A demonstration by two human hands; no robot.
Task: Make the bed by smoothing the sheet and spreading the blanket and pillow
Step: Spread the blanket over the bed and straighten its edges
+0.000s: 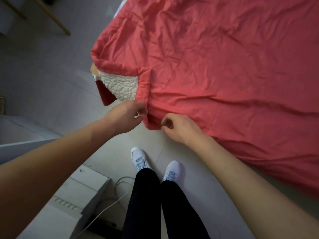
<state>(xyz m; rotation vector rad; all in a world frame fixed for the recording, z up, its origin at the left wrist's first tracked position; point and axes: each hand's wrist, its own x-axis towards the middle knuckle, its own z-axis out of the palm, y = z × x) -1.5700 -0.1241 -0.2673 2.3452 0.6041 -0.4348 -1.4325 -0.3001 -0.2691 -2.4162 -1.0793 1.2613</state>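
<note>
A coral-red blanket lies wrinkled across the bed and hangs over its near edge. At the bed's left corner the blanket is folded back, showing its white fleecy underside. Below that fold a corner of the blanket hangs down. My left hand reaches in from the left, fingers and thumb curled at that corner's edge. My right hand pinches the hem just to the right, fingers curled. No pillow or sheet is in view.
I stand on a pale tiled floor in white shoes, close to the bed's side. A white box-like unit with a white cable sits at lower left. Wooden furniture legs stand at upper left.
</note>
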